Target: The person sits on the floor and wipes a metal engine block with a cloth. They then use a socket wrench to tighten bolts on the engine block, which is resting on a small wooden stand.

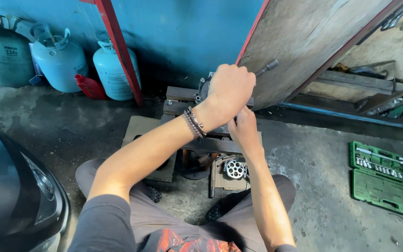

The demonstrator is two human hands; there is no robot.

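The floor (pixel 323 186) is seen as rough, matt concrete, stained and pitted. The gas cylinders (pixel 59 63) are painted metal with a dull, pale blue coat, slightly scuffed. The wall (pixel 187 32) behind them is coated in matt blue paint. The red bar (pixel 117 46) is painted metal, chipped at its edges. The leaning board (pixel 304 37) is rough, weathered wood, greyed and unvarnished. The socket set case (pixel 388 186) is moulded green plastic, and bright chromed metal is shown by its sockets. A glossy black finish is carried by the vehicle body (pixel 5 186). The round part (pixel 235 169) is bare, shiny metal. The wristbands (pixel 194 122) are made of braided cord and beads. Flat brown cardboard (pixel 141 128) is laid under the work.
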